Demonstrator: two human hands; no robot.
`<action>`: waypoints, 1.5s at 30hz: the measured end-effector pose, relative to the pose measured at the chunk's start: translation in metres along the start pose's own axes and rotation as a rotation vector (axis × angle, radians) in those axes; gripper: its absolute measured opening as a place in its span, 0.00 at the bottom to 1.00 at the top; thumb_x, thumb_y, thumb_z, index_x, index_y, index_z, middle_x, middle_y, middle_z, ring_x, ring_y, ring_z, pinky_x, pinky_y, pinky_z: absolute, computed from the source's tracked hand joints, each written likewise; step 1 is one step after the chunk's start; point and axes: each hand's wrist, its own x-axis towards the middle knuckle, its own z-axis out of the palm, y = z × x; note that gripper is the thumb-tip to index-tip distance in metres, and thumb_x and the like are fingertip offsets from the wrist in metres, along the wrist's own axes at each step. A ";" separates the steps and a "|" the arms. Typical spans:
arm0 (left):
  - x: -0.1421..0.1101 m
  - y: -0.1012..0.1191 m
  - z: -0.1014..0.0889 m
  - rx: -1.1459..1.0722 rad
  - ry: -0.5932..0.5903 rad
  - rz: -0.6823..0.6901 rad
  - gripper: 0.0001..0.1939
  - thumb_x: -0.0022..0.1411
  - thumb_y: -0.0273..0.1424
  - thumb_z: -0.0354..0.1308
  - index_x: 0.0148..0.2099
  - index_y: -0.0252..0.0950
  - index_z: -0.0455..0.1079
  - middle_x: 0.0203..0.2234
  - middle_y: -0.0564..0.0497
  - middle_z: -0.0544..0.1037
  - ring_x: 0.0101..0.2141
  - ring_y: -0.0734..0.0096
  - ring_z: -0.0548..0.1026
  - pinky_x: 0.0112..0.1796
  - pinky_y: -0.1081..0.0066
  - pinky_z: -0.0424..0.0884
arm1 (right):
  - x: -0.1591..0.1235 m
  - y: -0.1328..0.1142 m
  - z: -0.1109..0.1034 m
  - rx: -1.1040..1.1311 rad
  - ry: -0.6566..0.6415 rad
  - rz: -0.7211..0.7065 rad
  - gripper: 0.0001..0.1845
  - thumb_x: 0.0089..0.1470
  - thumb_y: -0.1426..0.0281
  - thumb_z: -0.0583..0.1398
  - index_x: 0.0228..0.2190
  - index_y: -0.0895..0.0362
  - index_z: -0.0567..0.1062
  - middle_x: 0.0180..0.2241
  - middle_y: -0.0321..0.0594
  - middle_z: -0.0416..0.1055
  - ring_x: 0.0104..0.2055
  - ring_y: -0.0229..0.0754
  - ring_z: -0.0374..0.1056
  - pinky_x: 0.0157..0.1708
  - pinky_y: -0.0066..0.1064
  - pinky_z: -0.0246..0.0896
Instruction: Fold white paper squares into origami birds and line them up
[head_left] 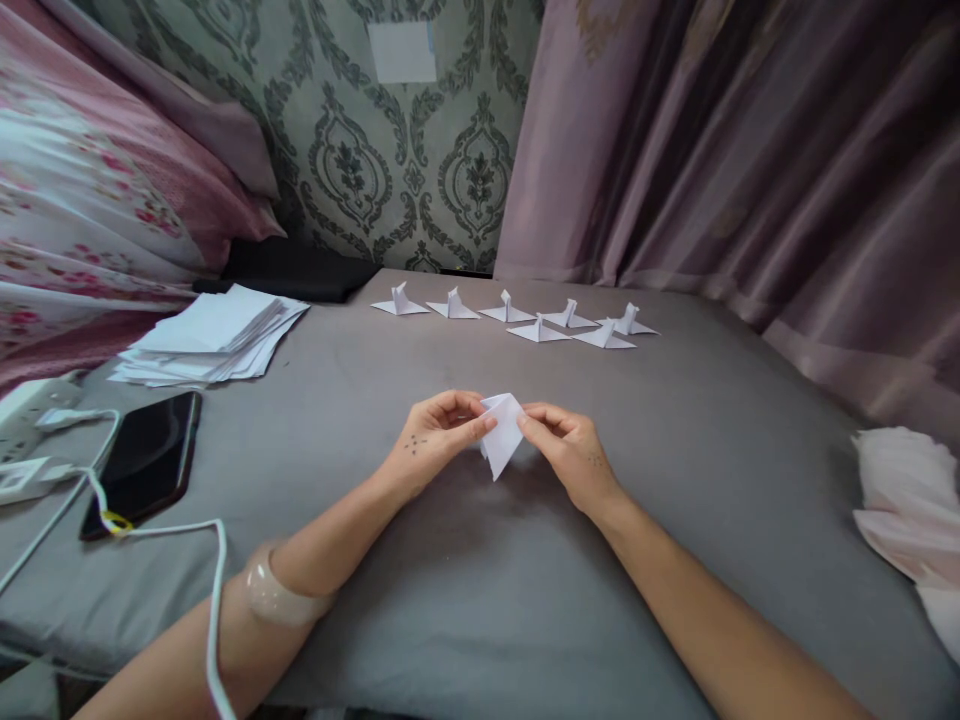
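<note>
A black phone (150, 460) lies at the lower left of the frame, with a pile of white paper (199, 330) above it. In the middle, the left hand (436, 435) pinches the left edge of a small folded paper (504, 438), thumb in front. The paper's sharp tip points down between both hands. Higher up, seven white paper shapes (538, 331) sit in a bunch. The right hand (570, 455) pinches the paper's right edge, thumb in front too.
</note>
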 end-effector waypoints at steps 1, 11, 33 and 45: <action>0.000 0.000 0.000 -0.016 -0.004 -0.042 0.12 0.48 0.33 0.71 0.30 0.33 0.73 0.33 0.50 0.76 0.34 0.74 0.73 0.37 0.73 0.69 | 0.000 0.001 0.000 0.013 0.000 -0.007 0.10 0.47 0.61 0.65 0.26 0.55 0.78 0.31 0.38 0.76 0.36 0.42 0.70 0.40 0.34 0.62; 0.001 -0.002 -0.002 -0.039 0.076 -0.106 0.13 0.47 0.33 0.71 0.28 0.33 0.71 0.23 0.53 0.77 0.26 0.79 0.72 0.32 0.77 0.67 | 0.002 0.006 0.004 0.140 0.033 0.034 0.14 0.43 0.61 0.69 0.29 0.55 0.74 0.29 0.35 0.74 0.32 0.37 0.70 0.37 0.30 0.65; 0.003 0.000 -0.009 -0.121 -0.019 -0.331 0.26 0.55 0.52 0.61 0.35 0.31 0.78 0.26 0.45 0.79 0.29 0.69 0.76 0.34 0.70 0.69 | 0.002 0.005 0.004 0.368 -0.026 0.358 0.17 0.39 0.64 0.70 0.30 0.56 0.74 0.29 0.37 0.76 0.31 0.39 0.71 0.34 0.32 0.64; 0.000 -0.001 -0.007 0.042 0.050 -0.244 0.14 0.48 0.39 0.70 0.25 0.33 0.76 0.18 0.51 0.75 0.22 0.76 0.70 0.28 0.74 0.65 | 0.003 0.007 0.005 0.289 0.004 0.231 0.17 0.41 0.57 0.69 0.26 0.56 0.75 0.26 0.35 0.73 0.29 0.37 0.68 0.36 0.33 0.63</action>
